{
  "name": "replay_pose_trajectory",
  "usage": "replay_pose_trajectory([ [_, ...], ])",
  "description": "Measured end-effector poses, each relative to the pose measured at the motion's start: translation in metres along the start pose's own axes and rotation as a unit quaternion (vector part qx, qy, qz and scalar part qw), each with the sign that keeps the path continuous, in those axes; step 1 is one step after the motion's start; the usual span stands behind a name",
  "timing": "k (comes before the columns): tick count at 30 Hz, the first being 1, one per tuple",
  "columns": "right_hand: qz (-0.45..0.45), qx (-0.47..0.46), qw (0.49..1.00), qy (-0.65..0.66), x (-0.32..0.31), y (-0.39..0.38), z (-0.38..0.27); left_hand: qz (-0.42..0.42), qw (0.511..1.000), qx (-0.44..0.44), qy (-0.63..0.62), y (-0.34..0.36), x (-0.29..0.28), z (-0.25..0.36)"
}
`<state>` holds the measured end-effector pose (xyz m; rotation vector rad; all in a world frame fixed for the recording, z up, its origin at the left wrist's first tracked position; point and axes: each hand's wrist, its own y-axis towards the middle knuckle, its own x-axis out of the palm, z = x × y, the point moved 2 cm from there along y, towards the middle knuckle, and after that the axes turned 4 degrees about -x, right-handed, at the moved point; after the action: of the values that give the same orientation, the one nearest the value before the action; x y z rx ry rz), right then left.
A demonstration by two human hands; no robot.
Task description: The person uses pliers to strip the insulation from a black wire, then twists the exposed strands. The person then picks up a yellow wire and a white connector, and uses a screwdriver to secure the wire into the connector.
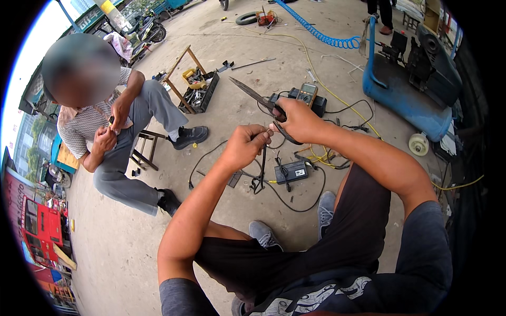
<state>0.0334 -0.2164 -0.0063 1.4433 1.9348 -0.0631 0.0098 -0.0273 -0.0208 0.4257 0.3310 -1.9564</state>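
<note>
My right hand (299, 120) is closed around a pair of scissors (252, 94), whose long dark blades point away to the upper left. A black handle loop hangs below the fingers. My left hand (243, 146) pinches the end of a thin black cable (263, 162) close to my right fingertips. Below the fingers the cable drops toward the ground. Beneath my hands lies a black power adapter (295, 173) with a white label, with its leads around it. Just beyond my right hand, a multimeter (307, 92) leans against a black box.
On the left a seated person (95, 126) holds a small object. An open toolbox (203, 95) stands by an overturned wooden stool (176, 79). A blue air compressor (406, 108) with a coiled blue hose (327, 38) is at right. Yellow wires (321, 157) and black cords cross the concrete.
</note>
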Motion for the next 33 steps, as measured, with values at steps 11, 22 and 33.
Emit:
replay_pose_trajectory([
  [11, -0.119, 0.346, 0.777, 0.512, 0.012, 0.002, 0.022, 0.106, 0.988, 0.077, 0.079, -0.001, -0.002, 0.007],
  [22, 0.08, 0.046, 0.986, 0.136, -0.011, 0.002, 0.014, 0.119, 0.992, 0.006, -0.031, 0.005, 0.0, 0.005],
  [33, 0.084, -0.156, 0.984, -0.023, -0.002, -0.009, -0.002, 0.093, 0.995, -0.009, -0.038, 0.006, 0.001, 0.005],
])
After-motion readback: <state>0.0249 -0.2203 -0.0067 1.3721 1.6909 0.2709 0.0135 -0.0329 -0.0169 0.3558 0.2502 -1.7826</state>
